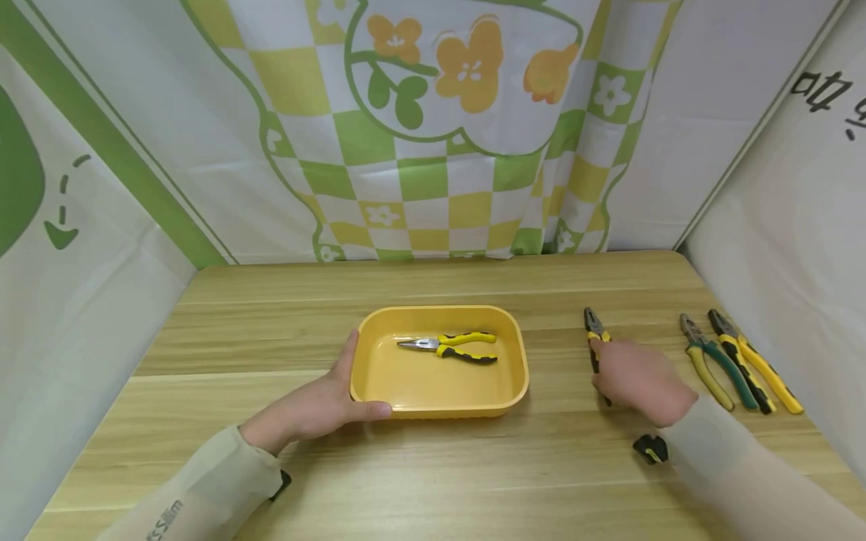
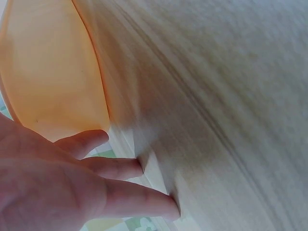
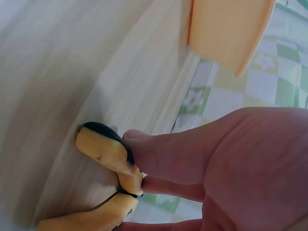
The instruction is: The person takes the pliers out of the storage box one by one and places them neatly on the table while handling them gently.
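Observation:
Needle-nose pliers (image 1: pixel 446 346) with yellow-and-black handles lie inside a yellow plastic tray (image 1: pixel 440 412). My left hand (image 1: pixel 318 402) rests against the tray's near left corner, thumb along the front and fingers by the left side. In the left wrist view those fingers (image 2: pixel 139 198) are fairly straight, with some tips touching the table. To the right of the tray, my right hand (image 1: pixel 643 379) grips dark-jawed pliers (image 1: pixel 593 321) by their yellow-and-black handles. The right wrist view shows the thumb (image 3: pixel 168 151) against one handle (image 3: pixel 103 149); the other fingers are partly hidden.
At the table's right side lie pliers with green-and-yellow handles (image 1: pixel 727 368) and, beside them, pliers with yellow-and-black handles (image 1: pixel 747 361). The wooden table (image 1: pixel 419 481) meets a checked curtain (image 1: pixel 433 188) at the back and white fabric walls at both sides.

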`<state>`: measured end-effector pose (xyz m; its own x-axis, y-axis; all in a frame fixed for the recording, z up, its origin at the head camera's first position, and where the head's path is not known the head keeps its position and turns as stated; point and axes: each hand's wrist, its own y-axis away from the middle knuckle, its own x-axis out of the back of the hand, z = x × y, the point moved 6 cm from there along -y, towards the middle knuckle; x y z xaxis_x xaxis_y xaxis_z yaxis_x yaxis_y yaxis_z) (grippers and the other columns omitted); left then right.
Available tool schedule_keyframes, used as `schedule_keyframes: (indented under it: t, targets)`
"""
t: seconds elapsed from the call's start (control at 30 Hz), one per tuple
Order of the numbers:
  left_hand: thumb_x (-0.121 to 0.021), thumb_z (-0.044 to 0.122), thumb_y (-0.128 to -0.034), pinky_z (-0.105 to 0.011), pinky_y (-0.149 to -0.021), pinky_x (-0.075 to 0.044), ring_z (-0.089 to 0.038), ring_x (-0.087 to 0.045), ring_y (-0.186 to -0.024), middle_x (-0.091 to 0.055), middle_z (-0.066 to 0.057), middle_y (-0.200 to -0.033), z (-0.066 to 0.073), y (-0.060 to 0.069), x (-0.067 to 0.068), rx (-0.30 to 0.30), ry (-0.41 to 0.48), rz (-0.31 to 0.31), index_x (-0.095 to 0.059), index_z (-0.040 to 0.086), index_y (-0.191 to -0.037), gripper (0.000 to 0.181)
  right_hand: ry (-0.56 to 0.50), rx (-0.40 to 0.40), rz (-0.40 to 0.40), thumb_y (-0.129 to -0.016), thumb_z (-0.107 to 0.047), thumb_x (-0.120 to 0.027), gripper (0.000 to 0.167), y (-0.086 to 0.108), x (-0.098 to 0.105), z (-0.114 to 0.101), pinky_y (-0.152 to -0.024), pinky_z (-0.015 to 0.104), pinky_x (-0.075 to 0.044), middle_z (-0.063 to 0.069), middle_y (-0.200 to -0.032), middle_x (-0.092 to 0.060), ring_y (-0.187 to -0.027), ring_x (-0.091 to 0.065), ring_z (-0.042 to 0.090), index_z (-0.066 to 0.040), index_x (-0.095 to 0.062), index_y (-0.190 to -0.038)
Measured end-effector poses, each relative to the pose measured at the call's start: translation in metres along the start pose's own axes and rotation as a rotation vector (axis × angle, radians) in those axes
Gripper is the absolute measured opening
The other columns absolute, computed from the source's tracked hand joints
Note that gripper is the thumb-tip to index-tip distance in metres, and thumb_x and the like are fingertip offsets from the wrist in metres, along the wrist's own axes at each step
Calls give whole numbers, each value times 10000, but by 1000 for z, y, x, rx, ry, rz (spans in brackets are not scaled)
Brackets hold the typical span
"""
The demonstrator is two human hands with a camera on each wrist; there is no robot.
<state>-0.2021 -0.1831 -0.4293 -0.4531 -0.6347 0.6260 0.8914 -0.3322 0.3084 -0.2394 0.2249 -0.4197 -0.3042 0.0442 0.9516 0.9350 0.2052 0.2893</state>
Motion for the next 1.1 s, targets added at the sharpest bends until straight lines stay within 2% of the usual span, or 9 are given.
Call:
schedule_keyframes:
  t: [0.17,0.23,0.3,0.4,0.53,0.6,0.67,0.83,1.1]
  targets:
    - [-771,564,-811,-566,-1058,-323,-375,-444,-1271,-170,-358,-1553,0,0,0,-1,-6,4,256,110,-1540,1339,28,-33,17,-910,-114,-576,561,9,1,28,-533,383,-419,365,-1216,-575,-928,-576,421,134,-461,-1399]
    - [-772,561,-813,-569,-1058,-321,-379,-443,-1273,-171,-360,-1552,1,0,0,-4,-5,5,257,108,-1539,1338,35,-60,7,-915,-132,-581,571,12,1,40,-563,422,-446,377,-1219,-563,-970,-570,437,135,-453,-1403]
    - [-771,559,-814,-571,-1060,-318,-379,-439,-1276,-166,-358,-1554,1,1,0,-6,-3,5,257,106,-1539,1337,36,-80,-9,-933,-143,-582,575,16,1,49,-562,420,-444,371,-1186,-575,-877,-592,396,141,-435,-1410]
    - [-770,556,-816,-573,-1064,-312,-387,-429,-1289,-152,-354,-1560,0,0,0,-8,2,4,256,102,-1539,1335,21,-117,-28,-942,-133,-564,580,22,1,61,-505,398,-418,295,-1001,-616,-635,-509,255,137,-403,-1430]
    - [-767,564,-816,-565,-1074,-303,-395,-416,-1303,-133,-344,-1568,-1,-1,0,-12,-6,6,250,100,-1541,1332,1,-118,-34,-934,-77,-515,545,27,2,72,-468,356,-379,142,-738,-587,-549,-462,226,163,-402,-1410]
    - [-769,575,-807,-558,-1076,-303,-385,-427,-1292,-138,-338,-1570,-2,-2,0,-7,-10,8,245,110,-1545,1337,-8,-119,-37,-924,-56,-499,534,28,1,77,-477,356,-383,117,-699,-569,-558,-472,234,172,-406,-1398]
    - [-769,590,-798,-553,-1076,-305,-371,-440,-1278,-153,-333,-1569,-3,-2,-1,1,-13,10,240,119,-1548,1343,1,-117,-32,-913,-24,-486,514,28,1,82,-489,358,-387,198,-763,-608,-636,-515,286,174,-426,-1383]
    - [-769,605,-788,-542,-1072,-313,-349,-450,-1260,-163,-326,-1569,-5,-3,-2,9,-12,10,233,127,-1553,1348,0,-179,-39,-909,1,-499,533,29,0,92,-495,397,-415,400,-1220,-526,-915,-501,437,132,-418,-1420]
    - [-769,592,-797,-551,-1070,-313,-357,-448,-1264,-169,-344,-1560,-3,-2,0,3,-5,10,243,111,-1546,1348,10,-184,-71,-933,-56,-536,559,26,-1,96,-507,399,-422,410,-1289,-487,-1003,-493,507,133,-392,-1440]
